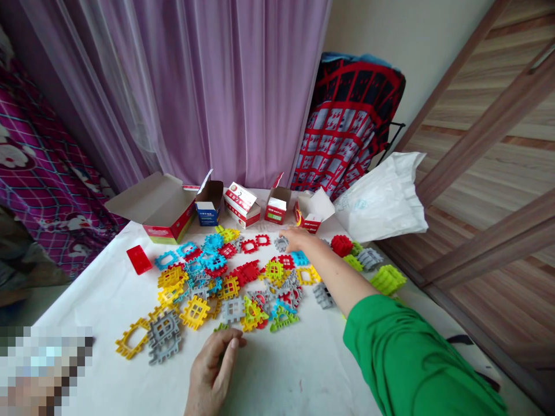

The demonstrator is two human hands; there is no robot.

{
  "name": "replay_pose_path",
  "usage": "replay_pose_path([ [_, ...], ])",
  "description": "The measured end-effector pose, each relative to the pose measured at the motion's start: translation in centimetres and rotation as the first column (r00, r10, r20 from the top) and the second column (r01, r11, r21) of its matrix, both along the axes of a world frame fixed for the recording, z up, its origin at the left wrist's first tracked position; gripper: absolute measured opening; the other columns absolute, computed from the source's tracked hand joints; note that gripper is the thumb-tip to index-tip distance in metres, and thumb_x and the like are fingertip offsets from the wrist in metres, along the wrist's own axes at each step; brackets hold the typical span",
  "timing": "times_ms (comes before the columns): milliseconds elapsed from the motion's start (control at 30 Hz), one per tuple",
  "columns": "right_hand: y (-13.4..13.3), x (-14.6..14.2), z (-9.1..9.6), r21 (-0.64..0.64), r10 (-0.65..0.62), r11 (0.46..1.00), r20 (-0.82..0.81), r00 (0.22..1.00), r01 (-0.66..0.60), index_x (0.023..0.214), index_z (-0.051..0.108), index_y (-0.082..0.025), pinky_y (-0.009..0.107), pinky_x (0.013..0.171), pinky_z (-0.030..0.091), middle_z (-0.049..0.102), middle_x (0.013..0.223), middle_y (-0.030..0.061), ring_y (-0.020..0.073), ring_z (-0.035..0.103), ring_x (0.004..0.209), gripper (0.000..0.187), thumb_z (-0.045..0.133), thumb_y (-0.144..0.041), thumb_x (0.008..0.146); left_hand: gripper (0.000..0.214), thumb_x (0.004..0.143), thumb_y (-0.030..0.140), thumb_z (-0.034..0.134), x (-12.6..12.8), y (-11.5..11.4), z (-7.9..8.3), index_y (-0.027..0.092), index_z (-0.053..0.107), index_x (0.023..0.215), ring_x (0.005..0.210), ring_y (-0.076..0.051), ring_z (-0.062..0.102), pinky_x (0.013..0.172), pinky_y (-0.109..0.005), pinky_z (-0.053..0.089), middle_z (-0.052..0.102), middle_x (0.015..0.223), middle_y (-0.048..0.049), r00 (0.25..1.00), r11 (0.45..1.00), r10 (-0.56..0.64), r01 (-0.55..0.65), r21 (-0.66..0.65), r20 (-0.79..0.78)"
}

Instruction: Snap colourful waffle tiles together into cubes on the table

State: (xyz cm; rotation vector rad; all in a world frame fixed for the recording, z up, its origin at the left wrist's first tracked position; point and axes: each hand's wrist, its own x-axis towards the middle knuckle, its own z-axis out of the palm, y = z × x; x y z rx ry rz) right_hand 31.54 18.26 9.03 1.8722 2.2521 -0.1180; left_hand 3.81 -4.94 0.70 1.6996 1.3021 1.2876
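A heap of interlocking plastic tiles (225, 280) in yellow, red, blue, grey and green covers the middle of a white table (286, 375). My right hand (296, 238), on a green-sleeved arm, reaches to the far side of the heap and its fingers close on a small grey tile (281, 244). My left hand (214, 370) rests near the front edge, fingers curled around a small green tile (220, 327) that only partly shows.
Several small open cardboard boxes (243, 205) stand along the table's far edge, with a larger open box (160, 211) at the left. A white plastic bag (385, 199) lies at the right. Purple curtains and a red-patterned cloth hang behind. A loose red brick (139, 259) lies left.
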Motion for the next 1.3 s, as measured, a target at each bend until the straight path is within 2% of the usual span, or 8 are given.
replay_pose_path([
  [200,-0.3,-0.1,0.0,-0.057,0.005,0.998,0.028,1.0,-0.003,0.129,0.063,-0.026,0.037,0.097,0.049,0.062,0.13,0.0125,0.0306,0.061,0.117,0.064,0.085,-0.026,0.069,0.027,0.091,0.044,0.056,-0.1,0.0,0.3,0.024,0.072,0.083,0.072,-0.018,0.072,0.066,-0.024,0.058,0.073,0.076,-0.0029,1.0,1.0,-0.011,0.011,0.007,-0.003],
  [567,1.2,-0.2,-0.2,-0.157,0.022,0.988,0.065,0.998,-0.011,0.133,0.06,-0.029,0.037,0.103,0.044,0.058,0.136,0.0098,0.0313,0.055,0.125,0.069,0.084,-0.035,0.069,0.025,0.091,0.041,0.057,-0.2,0.2,0.1,0.022,0.072,0.086,0.072,-0.016,0.072,0.067,-0.022,0.057,0.074,0.077,-0.003,0.999,0.999,-0.029,0.029,0.018,-0.021],
  [933,1.2,-0.8,0.1,-0.193,0.002,0.981,0.06,0.998,0.01,0.136,0.057,-0.027,0.035,0.099,0.048,0.064,0.132,0.0087,0.03,0.061,0.12,0.067,0.079,-0.029,0.072,0.023,0.091,0.04,0.057,-0.5,0.1,-0.6,0.022,0.072,0.089,0.074,-0.017,0.072,0.07,-0.024,0.058,0.074,0.079,-0.004,0.999,0.999,-0.042,0.042,-0.003,-0.028],
  [1100,1.2,-1.4,0.1,-0.184,-0.013,0.983,0.032,0.999,0.019,0.14,0.052,-0.026,0.034,0.101,0.047,0.061,0.137,0.0084,0.0286,0.059,0.123,0.068,0.075,-0.029,0.076,0.024,0.091,0.04,0.057,-0.6,0.1,-0.6,0.022,0.071,0.09,0.075,-0.017,0.071,0.07,-0.024,0.058,0.074,0.08,-0.0046,0.999,0.999,-0.04,0.039,-0.019,-0.035],
  [1300,1.9,-1.8,-0.4,-0.219,-0.037,0.975,0.014,0.999,0.039,0.137,0.057,-0.026,0.034,0.099,0.048,0.063,0.135,0.0085,0.0301,0.061,0.12,0.077,0.085,-0.03,0.065,0.024,0.091,0.041,0.057,-0.8,0.1,-1.0,0.022,0.072,0.09,0.077,-0.018,0.071,0.072,-0.025,0.058,0.074,0.082,-0.0048,0.998,0.998,-0.048,0.047,-0.032,-0.037],
])
